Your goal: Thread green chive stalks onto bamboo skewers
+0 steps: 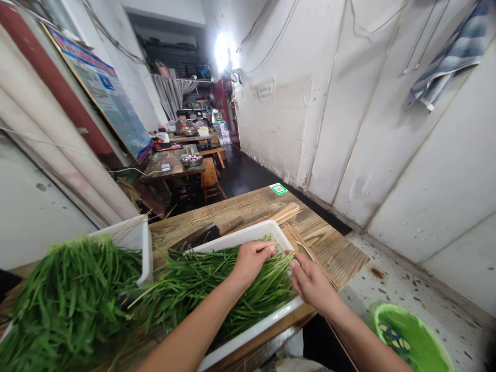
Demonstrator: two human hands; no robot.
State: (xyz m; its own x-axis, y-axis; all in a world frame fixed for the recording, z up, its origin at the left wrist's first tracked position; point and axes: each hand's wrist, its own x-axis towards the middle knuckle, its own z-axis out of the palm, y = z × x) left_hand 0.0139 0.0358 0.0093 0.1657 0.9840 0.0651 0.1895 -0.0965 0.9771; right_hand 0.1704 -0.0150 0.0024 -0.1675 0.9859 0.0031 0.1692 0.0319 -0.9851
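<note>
A heap of long green chives [209, 276] lies in a white plastic tray [253, 326], pale stem ends toward the right. Above those ends, my left hand [251, 263] is closed in a pinch, its thumb and index finger pressed together. My right hand [310, 279] is closed beside it at the tray's right end, fingers curled next to the pale stems. A thin brownish strip, like a skewer or stem, shows between the two sets of fingertips. What exactly each pinch holds is too small to tell.
Thin bamboo skewers [284, 213] and a cleaver [197, 237] lie behind the tray on the wooden table [344, 253]. More chives overhang a second white tray [145, 248] at left. A green bucket [418, 330] stands on the floor at right. A person sits far back.
</note>
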